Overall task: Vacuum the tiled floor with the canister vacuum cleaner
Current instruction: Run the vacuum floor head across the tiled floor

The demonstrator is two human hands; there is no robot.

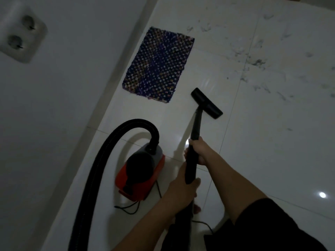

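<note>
- Just right of the red canister vacuum cleaner (pixel 141 175), both hands hold the black wand (pixel 196 127). The right hand (pixel 200 151) is curled round it on the nozzle side, and the left hand (pixel 183 185) is wrapped round its rear end, closer to the canister.
- Beyond the canister, the wand slopes down to the flat floor nozzle (pixel 206 103), which rests on the tiled floor (pixel 272 151).
- From the canister's top, the ribbed hose (pixel 137 123) arches up and left, then runs down out of the bottom edge.
- Further beyond the canister, near the nozzle's left end, a dark woven mat (pixel 158 64) lies along the foot of the wall (pixel 63 105).
- Beyond and right of the canister, grey dust and scraps (pixel 257 61) are scattered over the tiles, well apart from the nozzle.
- At the canister's near side, a thin black cord (pixel 130 213) trails on the floor.
- Up and left of the canister, a double socket (pixel 20 32) sits on the wall.
</note>
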